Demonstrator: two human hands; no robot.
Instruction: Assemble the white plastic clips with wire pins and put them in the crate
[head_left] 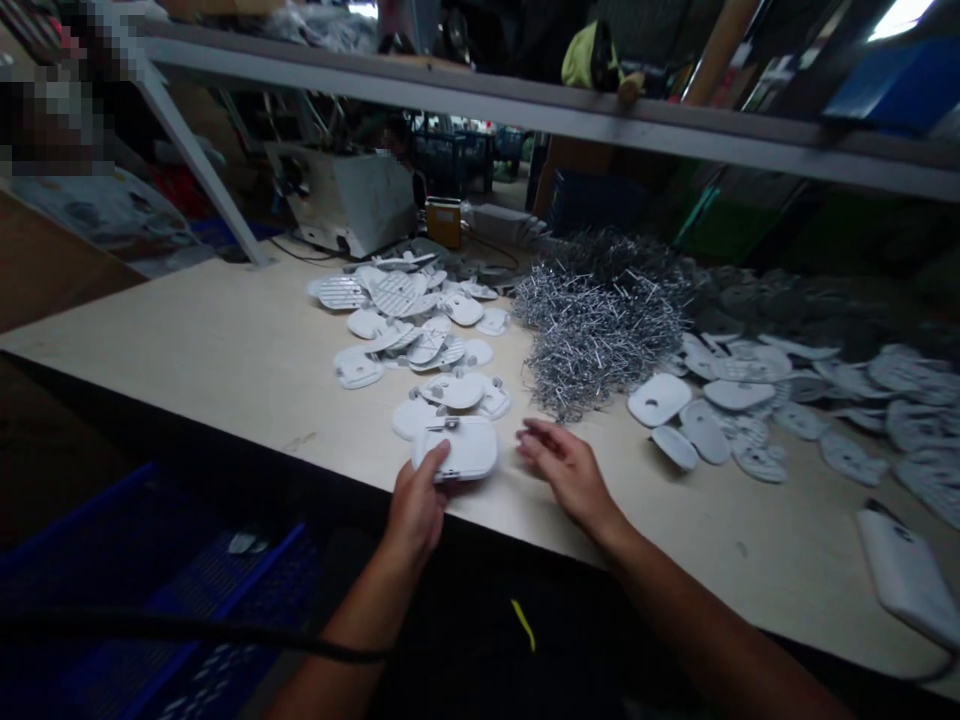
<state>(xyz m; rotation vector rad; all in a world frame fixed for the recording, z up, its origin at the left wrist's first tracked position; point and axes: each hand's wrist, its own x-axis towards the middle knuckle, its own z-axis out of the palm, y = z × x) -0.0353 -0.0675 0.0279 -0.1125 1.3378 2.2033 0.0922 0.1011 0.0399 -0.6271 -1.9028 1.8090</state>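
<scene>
A blue plastic crate (161, 590) sits below the edge of the pale workbench (187, 340), a white rounded block (907, 575) lies at its right, and beyond a grey metal shelf rail (480, 90) stand a white-cased machine (349, 200), a yellow-orange box (443, 221) and dark crates (454, 160).

White plastic plates (454, 449) with slotted grille patterns, silvery wire pins (600, 325), cream tabletop (187, 340), dark blue crate (150, 590)

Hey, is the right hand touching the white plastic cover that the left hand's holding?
Apart. The head view shows a plain gap between the fingertips of the right hand and the edge of the white plastic cover, which the left hand grips.
</scene>
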